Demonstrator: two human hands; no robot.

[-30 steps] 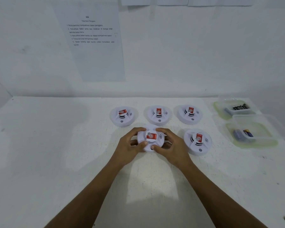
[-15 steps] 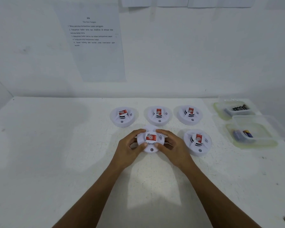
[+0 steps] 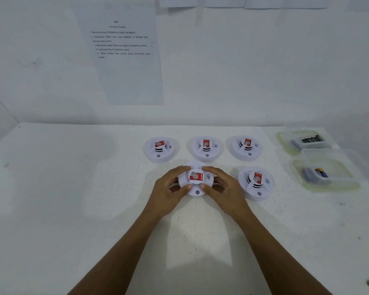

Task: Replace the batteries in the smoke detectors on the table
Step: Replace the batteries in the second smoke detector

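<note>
Several round white smoke detectors with red labels lie on the white table (image 3: 73, 209). One detector (image 3: 196, 180) sits at the centre front, label up. My left hand (image 3: 168, 190) grips its left rim and my right hand (image 3: 224, 188) grips its right rim, thumbs on the near edge. Three detectors stand in a row behind: left (image 3: 160, 149), middle (image 3: 205, 148), right (image 3: 245, 147). Another detector (image 3: 255, 183) lies just right of my right hand.
Two clear plastic tubs stand at the right edge: the far tub (image 3: 285, 141) holds dark batteries (image 3: 312, 139), the near tub (image 3: 339, 184) holds a few batteries (image 3: 316, 174). A printed sheet (image 3: 124, 60) hangs on the wall behind.
Both hands have stayed on the centre detector; the grip has shifted only slightly, and the detector's label looks a little turned.
</note>
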